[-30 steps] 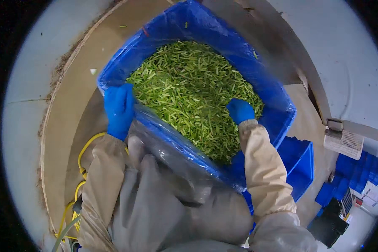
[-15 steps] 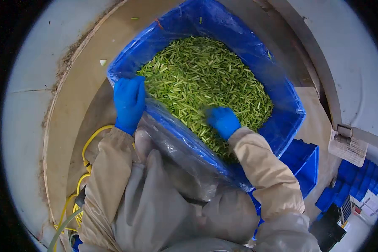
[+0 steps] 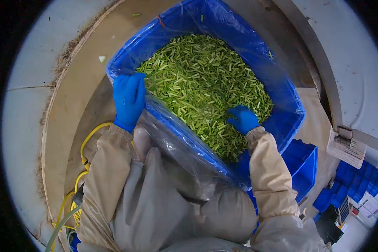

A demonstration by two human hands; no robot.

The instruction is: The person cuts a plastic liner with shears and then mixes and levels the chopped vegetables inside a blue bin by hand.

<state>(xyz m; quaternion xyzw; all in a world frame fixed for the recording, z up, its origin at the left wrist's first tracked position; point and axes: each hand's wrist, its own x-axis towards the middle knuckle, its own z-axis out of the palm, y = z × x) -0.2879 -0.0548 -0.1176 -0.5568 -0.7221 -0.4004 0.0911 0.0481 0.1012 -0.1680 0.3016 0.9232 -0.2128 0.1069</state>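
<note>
A large blue bin [image 3: 296, 103], lined with clear plastic [image 3: 172, 145], holds a heap of short-cut green stalks [image 3: 197, 80]. My left hand [image 3: 129, 98], in a blue glove, is closed over the lined rim at the bin's left corner, where the plastic is bunched. Over the right part of the heap, my right hand [image 3: 242, 119], also blue-gloved, has its fingers apart and touches the top stalks; nothing is seen held in it.
Another blue bin [image 3: 306, 168] stands below the large one at the right. A yellow cable [image 3: 86, 145] runs down the left side. At the far right are a white perforated tray [image 3: 352, 150] and stacked blue containers [image 3: 357, 182].
My right hand has moved right across the heap, and its fingers are now spread. My left hand has stayed at the rim.
</note>
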